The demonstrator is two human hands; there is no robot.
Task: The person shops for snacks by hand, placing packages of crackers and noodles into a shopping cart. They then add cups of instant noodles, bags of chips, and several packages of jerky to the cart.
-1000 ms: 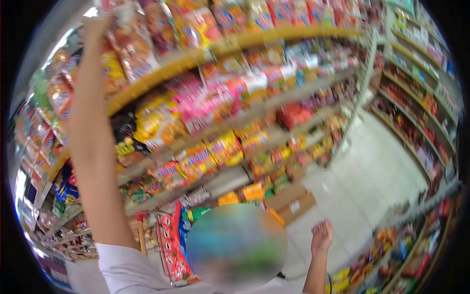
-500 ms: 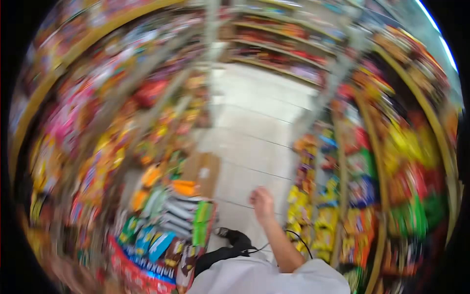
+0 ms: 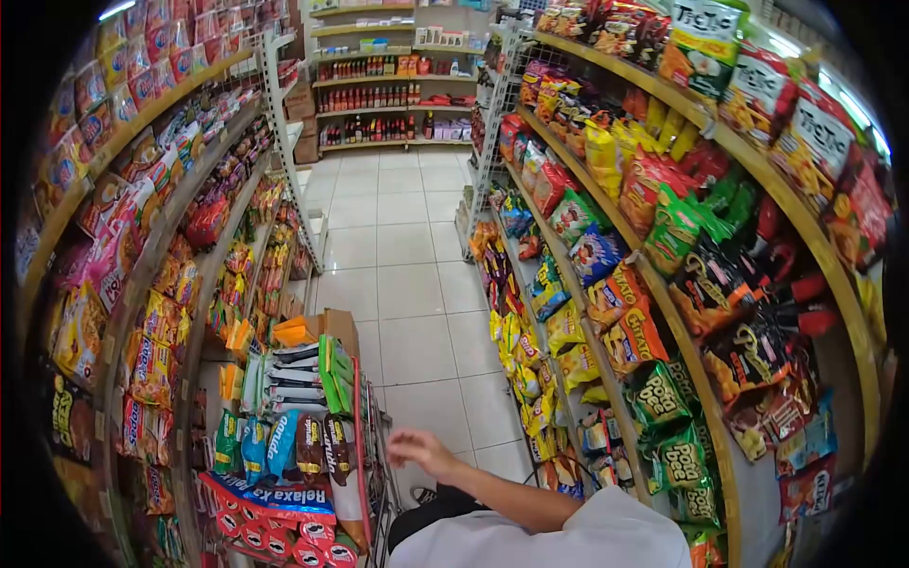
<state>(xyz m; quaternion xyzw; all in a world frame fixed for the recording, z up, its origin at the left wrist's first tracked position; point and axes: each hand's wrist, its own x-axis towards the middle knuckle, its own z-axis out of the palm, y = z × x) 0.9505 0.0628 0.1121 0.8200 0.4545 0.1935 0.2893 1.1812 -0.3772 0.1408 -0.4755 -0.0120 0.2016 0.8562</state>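
Note:
My right hand (image 3: 423, 453) reaches leftward in front of my white shirt (image 3: 559, 541), just beside the shopping cart (image 3: 380, 478). Its fingers are loosely bent and apart, with nothing in them, and a small gap lies between them and the cart's rim. Inside the cart are blue Garuda packets (image 3: 282, 445), brown packets (image 3: 311, 450), green packs (image 3: 335, 374) and a blue-and-red Relaxa bag (image 3: 270, 496). Several red cans (image 3: 311, 554) lie at its near end. My left hand is out of view.
Shelves of snack bags (image 3: 630, 312) line the right side. Packaged sweets and biscuits (image 3: 151, 364) fill the left shelf, close to the cart. A cardboard box (image 3: 341, 331) stands at the cart's far end. The tiled floor (image 3: 412, 346) leads to a back shelf with bottles (image 3: 379, 97).
My view has swung round and become sharp. My right hand has moved left and down, from over the floor to beside the cart.

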